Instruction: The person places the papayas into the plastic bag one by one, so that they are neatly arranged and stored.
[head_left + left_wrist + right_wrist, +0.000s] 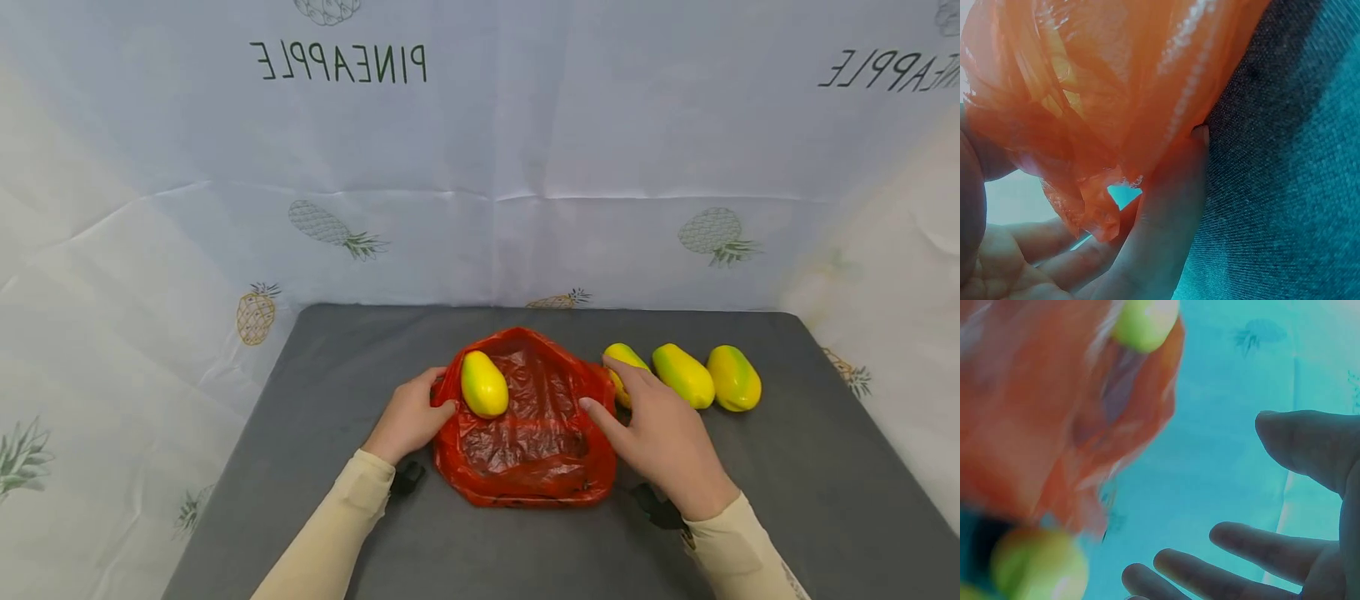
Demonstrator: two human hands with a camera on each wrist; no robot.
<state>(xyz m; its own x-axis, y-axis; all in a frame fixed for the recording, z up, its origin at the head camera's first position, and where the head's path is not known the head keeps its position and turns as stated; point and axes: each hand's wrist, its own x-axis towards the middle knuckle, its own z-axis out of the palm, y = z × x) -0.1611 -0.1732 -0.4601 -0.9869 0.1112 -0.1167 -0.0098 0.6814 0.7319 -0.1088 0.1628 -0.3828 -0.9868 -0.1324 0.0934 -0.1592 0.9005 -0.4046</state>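
Note:
A red plastic bag lies spread on the dark grey table, its mouth wide toward me. Just inside the left rim sits a yellow oval fruit, like a mango or papaya. My left hand holds the bag's left edge between thumb and fingers; in the left wrist view the thin red film passes between them. Beside the bag's right edge is my right hand, thumb and fingers spread. In the right wrist view, a gap shows between this hand and the bag.
Three more yellow-green fruits stand in a row on the right: one partly behind my right hand, a second, and a third. A white pineapple-print cloth hangs behind the table.

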